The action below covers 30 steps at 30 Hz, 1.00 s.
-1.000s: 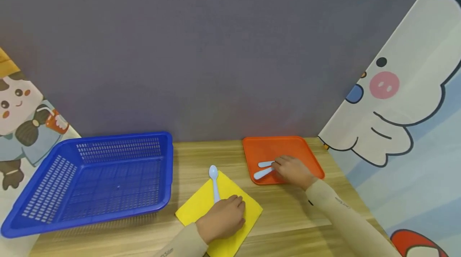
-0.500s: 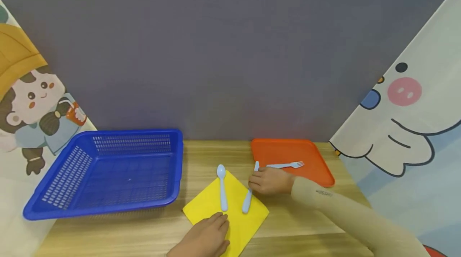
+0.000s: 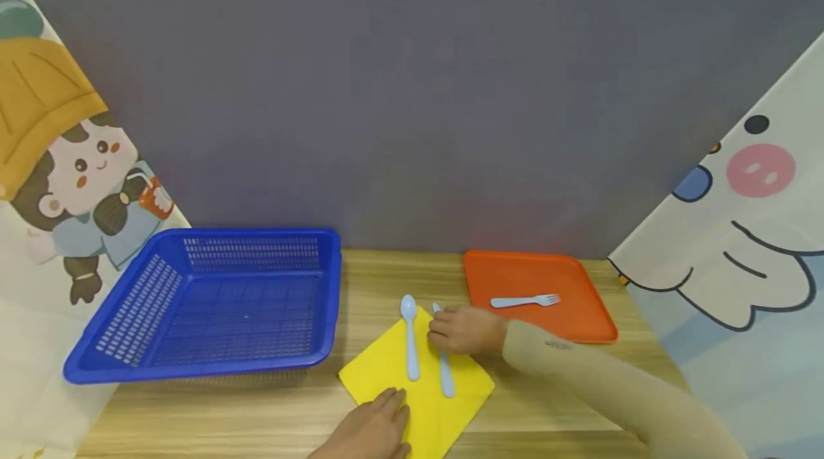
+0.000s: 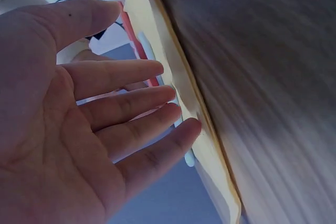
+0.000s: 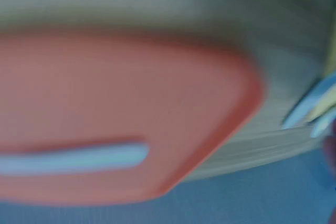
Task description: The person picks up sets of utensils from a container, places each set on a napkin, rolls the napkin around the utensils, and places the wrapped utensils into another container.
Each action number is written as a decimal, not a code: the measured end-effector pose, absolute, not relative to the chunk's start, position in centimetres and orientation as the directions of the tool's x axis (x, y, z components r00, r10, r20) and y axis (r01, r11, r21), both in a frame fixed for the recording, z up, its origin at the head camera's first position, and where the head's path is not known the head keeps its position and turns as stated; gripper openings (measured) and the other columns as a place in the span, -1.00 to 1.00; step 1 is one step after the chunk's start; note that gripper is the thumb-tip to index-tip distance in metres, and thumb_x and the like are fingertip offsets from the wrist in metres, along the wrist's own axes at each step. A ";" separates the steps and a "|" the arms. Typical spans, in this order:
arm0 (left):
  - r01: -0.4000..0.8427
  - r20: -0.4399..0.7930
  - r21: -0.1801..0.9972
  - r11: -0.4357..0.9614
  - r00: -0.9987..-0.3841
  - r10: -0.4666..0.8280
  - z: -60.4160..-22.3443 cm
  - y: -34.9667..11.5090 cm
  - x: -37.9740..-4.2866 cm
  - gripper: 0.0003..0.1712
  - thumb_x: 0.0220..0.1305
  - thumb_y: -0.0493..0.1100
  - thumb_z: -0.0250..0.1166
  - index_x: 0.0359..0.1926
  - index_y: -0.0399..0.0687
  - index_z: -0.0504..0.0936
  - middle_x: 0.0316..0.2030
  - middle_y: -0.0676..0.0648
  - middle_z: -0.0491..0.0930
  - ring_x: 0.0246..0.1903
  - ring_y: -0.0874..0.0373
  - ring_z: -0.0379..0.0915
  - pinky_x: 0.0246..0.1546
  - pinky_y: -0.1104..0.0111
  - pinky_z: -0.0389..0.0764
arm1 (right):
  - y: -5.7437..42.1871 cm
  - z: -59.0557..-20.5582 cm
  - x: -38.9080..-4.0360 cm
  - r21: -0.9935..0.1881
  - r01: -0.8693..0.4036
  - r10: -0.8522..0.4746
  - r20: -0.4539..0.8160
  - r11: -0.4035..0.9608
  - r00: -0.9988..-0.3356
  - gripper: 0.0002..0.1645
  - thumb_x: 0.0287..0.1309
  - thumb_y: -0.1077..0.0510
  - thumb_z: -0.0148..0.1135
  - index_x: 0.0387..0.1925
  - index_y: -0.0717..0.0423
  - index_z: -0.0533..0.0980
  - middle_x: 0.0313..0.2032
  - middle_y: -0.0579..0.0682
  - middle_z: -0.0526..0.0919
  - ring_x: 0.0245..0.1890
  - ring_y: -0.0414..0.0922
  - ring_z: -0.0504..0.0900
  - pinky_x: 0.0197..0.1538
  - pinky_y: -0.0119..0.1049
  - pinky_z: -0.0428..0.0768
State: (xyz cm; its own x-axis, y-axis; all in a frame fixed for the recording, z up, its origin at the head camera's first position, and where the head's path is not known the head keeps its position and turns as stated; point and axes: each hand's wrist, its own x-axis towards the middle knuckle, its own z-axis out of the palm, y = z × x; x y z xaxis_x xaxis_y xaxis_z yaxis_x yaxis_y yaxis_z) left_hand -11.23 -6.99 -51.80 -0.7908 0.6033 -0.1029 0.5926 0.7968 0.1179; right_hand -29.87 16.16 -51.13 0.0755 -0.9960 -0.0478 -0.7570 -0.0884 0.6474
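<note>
A yellow napkin lies turned cornerwise on the wooden table. On it rests a pale blue spoon, its bowl past the far edge. My right hand pinches a pale blue knife over the napkin, right of the spoon; the fingers cover the knife's middle. Near the napkin's left front edge, my left hand lies with fingers extended, fingertips at the cloth. In the left wrist view those fingers are straight and spread, holding nothing. A pale blue fork lies in the orange tray.
A blue slotted plastic basket stands at the left of the table. The grey panel rises behind the table's far edge. Printed cartoon sheets hang at both sides.
My right hand has brought the knife from the orange tray to the napkin beside the spoon. The left hand has drawn back from the spoon's handle. The view has turned slightly left.
</note>
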 end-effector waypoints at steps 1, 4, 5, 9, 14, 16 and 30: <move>0.591 -0.110 0.117 0.798 -0.791 0.602 -51.8 -7.0 -11.2 -0.41 0.32 0.20 0.28 0.14 -0.15 0.63 0.23 -0.11 0.49 0.23 0.02 0.40 0.03 0.23 0.60 | 16.2 -51.2 -29.5 0.616 -0.787 -0.999 -0.020 -0.034 0.028 -0.80 0.21 0.21 0.30 -0.13 0.00 0.53 -0.25 -0.14 0.55 -0.23 -0.20 0.55 -0.15 -0.40 0.58; 0.600 -0.102 0.099 0.794 -0.787 0.608 -51.7 -7.1 -11.1 -0.41 0.32 0.19 0.28 0.14 -0.16 0.62 0.22 -0.12 0.50 0.21 0.02 0.42 0.04 0.22 0.60 | 16.1 -51.2 -28.0 0.462 -0.864 -0.980 0.070 0.198 -0.187 -0.84 0.20 0.19 0.36 -0.24 -0.01 0.52 -0.36 -0.16 0.56 -0.35 -0.22 0.54 -0.26 -0.42 0.59; 0.604 -0.097 0.098 0.791 -0.785 0.611 -51.7 -7.2 -11.1 -0.41 0.31 0.18 0.29 0.13 -0.16 0.62 0.22 -0.12 0.50 0.20 0.02 0.43 0.04 0.22 0.60 | 15.9 -51.1 -27.4 0.392 -0.871 -0.955 0.099 0.297 -0.280 -0.85 0.21 0.17 0.37 -0.29 -0.01 0.51 -0.41 -0.17 0.55 -0.41 -0.23 0.52 -0.35 -0.43 0.56; 0.614 -0.077 0.099 0.783 -0.780 0.621 -51.8 -7.4 -11.0 -0.42 0.30 0.18 0.30 0.11 -0.18 0.64 0.21 -0.13 0.51 0.18 0.01 0.44 0.02 0.22 0.61 | 15.0 -51.1 -25.3 0.050 -0.766 -0.763 0.152 0.641 -0.628 -0.69 0.25 0.05 0.35 -0.53 0.00 0.44 -0.64 -0.19 0.40 -0.66 -0.29 0.37 -0.63 -0.43 0.40; 0.620 -0.049 0.097 0.779 -0.779 0.625 -52.0 -7.7 -11.0 -0.41 0.27 0.17 0.33 0.09 -0.21 0.65 0.19 -0.15 0.52 0.16 -0.01 0.46 0.01 0.21 0.62 | 14.1 -51.2 -23.8 -0.150 -0.565 -0.558 0.091 0.811 -0.825 -0.53 0.24 -0.01 0.34 -0.69 -0.03 0.37 -0.75 -0.20 0.29 -0.76 -0.30 0.25 -0.71 -0.42 0.28; 0.625 -0.037 0.101 0.774 -0.775 0.630 -52.1 -7.8 -10.9 -0.40 0.27 0.17 0.33 0.09 -0.23 0.64 0.18 -0.16 0.52 0.15 -0.02 0.46 0.01 0.21 0.62 | 13.9 -51.5 -23.6 -0.171 -0.519 -0.516 0.068 0.837 -0.854 -0.52 0.25 -0.03 0.34 -0.70 -0.04 0.37 -0.76 -0.20 0.30 -0.77 -0.30 0.26 -0.71 -0.41 0.27; 0.656 0.000 0.086 0.750 -0.753 0.658 -53.0 -7.8 -10.6 -0.39 0.23 0.17 0.37 0.08 -0.23 0.65 0.17 -0.18 0.53 0.14 -0.03 0.48 -0.02 0.21 0.63 | 13.3 -53.5 -23.6 -0.315 -0.389 -0.394 0.049 0.866 -0.918 -0.57 0.19 0.02 0.27 -0.74 -0.05 0.38 -0.77 -0.20 0.34 -0.78 -0.28 0.27 -0.72 -0.41 0.27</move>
State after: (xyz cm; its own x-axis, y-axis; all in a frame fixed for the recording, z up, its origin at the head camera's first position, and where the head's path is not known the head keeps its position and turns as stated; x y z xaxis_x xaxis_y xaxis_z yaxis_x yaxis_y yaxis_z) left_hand -10.58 -7.83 -53.02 -0.7530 0.6580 -0.0003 0.6555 0.7503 0.0856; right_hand -23.55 13.34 -53.48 -0.9178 -0.3941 0.0489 -0.3886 0.8660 -0.3145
